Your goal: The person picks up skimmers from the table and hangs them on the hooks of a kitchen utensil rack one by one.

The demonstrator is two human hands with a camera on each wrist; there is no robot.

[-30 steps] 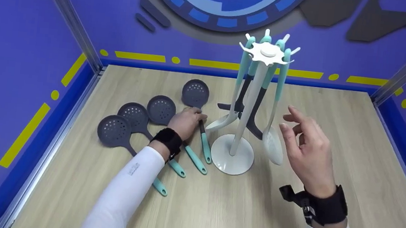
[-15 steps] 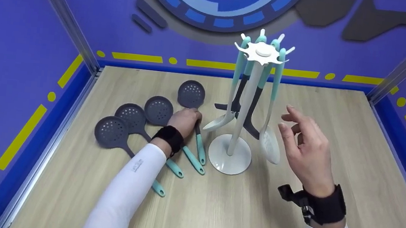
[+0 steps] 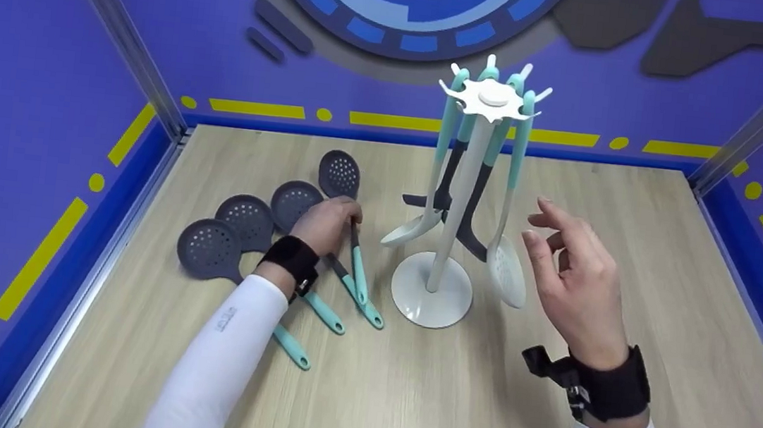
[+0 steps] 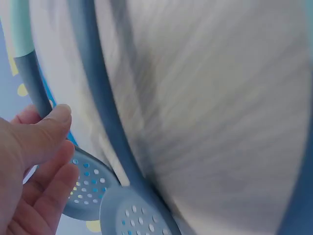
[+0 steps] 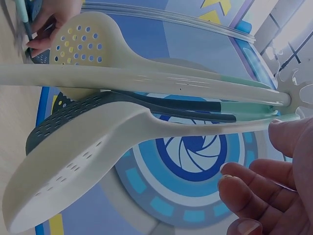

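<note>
My left hand (image 3: 327,224) pinches the dark shaft of a slotted skimmer (image 3: 340,176) between thumb and fingers. The skimmer's perforated head is tilted, and its mint handle (image 3: 359,275) crosses over a neighbouring skimmer's handle. In the left wrist view the thumb lies along the dark shaft (image 4: 34,83). My right hand (image 3: 577,277) hovers beside the rack with loosely bent fingers and nothing in them. Nearest to it hangs a white slotted spoon (image 3: 506,273). In the right wrist view the fingers (image 5: 254,191) are apart from the spoon's handle; the thumb overlaps its end in that view.
A white utensil rack (image 3: 462,201) on a round base (image 3: 430,308) carries several mint-handled utensils on its hooks. Left of it lie several dark skimmers (image 3: 209,248), fanned out, some overlapping. Blue panels (image 3: 70,139) wall in the wooden tabletop (image 3: 404,401).
My left hand has shifted left with the skimmer, whose head has turned and tilted. Its handle has moved away from the rack's base. My right hand has stayed nearly still.
</note>
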